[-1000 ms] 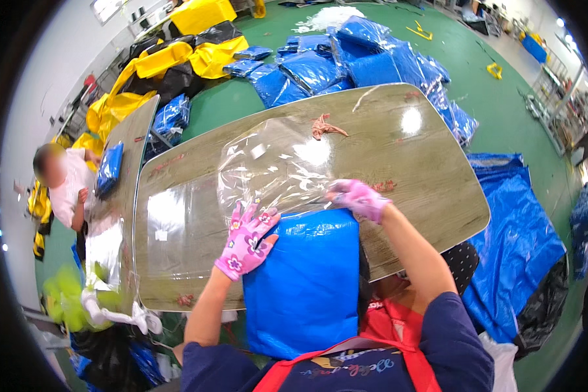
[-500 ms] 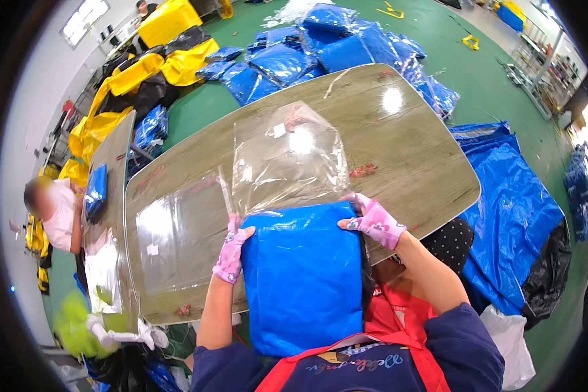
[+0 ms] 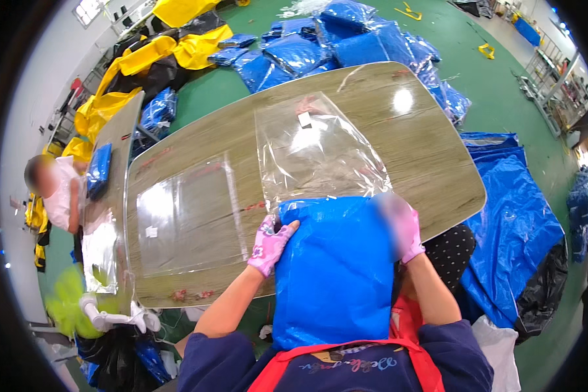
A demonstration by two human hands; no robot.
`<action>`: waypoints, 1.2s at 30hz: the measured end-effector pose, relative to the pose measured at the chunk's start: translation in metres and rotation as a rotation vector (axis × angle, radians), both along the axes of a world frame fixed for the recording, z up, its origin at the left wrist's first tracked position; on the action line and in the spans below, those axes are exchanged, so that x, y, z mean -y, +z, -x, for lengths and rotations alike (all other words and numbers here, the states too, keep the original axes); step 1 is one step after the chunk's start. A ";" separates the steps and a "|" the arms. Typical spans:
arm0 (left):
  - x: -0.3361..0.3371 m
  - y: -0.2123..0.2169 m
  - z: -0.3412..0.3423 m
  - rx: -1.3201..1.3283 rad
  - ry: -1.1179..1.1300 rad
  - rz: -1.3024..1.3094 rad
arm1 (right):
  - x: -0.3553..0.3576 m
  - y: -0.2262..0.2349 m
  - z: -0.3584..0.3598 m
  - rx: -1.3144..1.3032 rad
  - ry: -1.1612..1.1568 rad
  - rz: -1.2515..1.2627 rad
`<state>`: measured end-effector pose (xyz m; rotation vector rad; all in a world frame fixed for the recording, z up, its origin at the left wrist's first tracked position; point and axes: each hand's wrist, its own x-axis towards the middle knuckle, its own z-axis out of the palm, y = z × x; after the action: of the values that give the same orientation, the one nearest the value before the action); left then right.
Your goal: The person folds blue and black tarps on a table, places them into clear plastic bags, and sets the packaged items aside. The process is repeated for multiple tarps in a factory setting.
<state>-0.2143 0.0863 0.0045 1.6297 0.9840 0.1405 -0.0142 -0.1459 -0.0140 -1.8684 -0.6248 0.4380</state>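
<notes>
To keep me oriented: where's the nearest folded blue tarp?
In the head view, the folded blue tarp is right of lower centre, between the left hand and right hand, a clear plastic bag beyond its top edge.

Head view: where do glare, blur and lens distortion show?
Head view: white glare on the tabletop and clear plastic; head view: right hand smeared, left hand sharper, green shape at lower left blurred; head view: fisheye bending, black corners.
</notes>
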 end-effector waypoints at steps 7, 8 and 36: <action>0.003 0.011 -0.002 0.143 -0.030 0.213 | 0.041 -0.031 0.010 0.473 -0.159 0.201; 0.005 0.020 -0.003 0.132 -0.053 0.234 | 0.037 -0.031 0.010 0.507 -0.216 0.083; 0.056 -0.019 0.031 0.269 0.148 0.257 | 0.080 -0.038 0.067 -0.116 -0.140 0.001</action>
<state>-0.2448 0.0301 -0.0149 1.2662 0.8751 0.3132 -0.0807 -0.2261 -0.0516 -1.8596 -0.4137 0.4511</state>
